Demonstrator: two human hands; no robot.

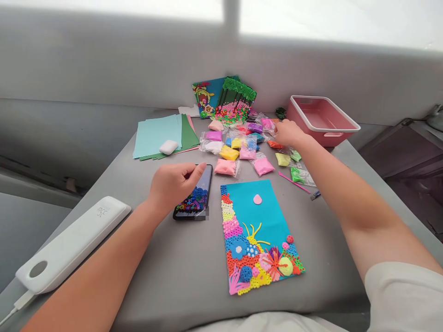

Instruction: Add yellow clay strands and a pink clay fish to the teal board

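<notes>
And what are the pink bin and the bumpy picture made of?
The pink bin is smooth and evenly moulded, so probably plastic. The bumpy picture seems matte clay, shaped into dots and strands, on flat blue card or perhaps foam.

A phone (pixel 194 201) is lying on the desk (pixel 166 276) beneath the left fingers (pixel 196 177). Right of these and nearer the body, a board (pixel 273 217) is lying, a loose petal piece (pixel 257 199) sitting on its far half. Beyond the left fingers and leftward, paper sheets (pixel 155 131) are overlapping, a rounded case (pixel 168 147) resting on them; nearer and further left, a power bank (pixel 76 242) is lying. Packets (pixel 226 167) are spreading between both sets of fingers, some lying just beside the right fingers (pixel 278 128). Beyond and left of these, decorated panels (pixel 237 97) are standing; rightward, a tub (pixel 342 137) is standing nearby. A stick (pixel 294 182) is lying nearer than the right fingers.
</notes>
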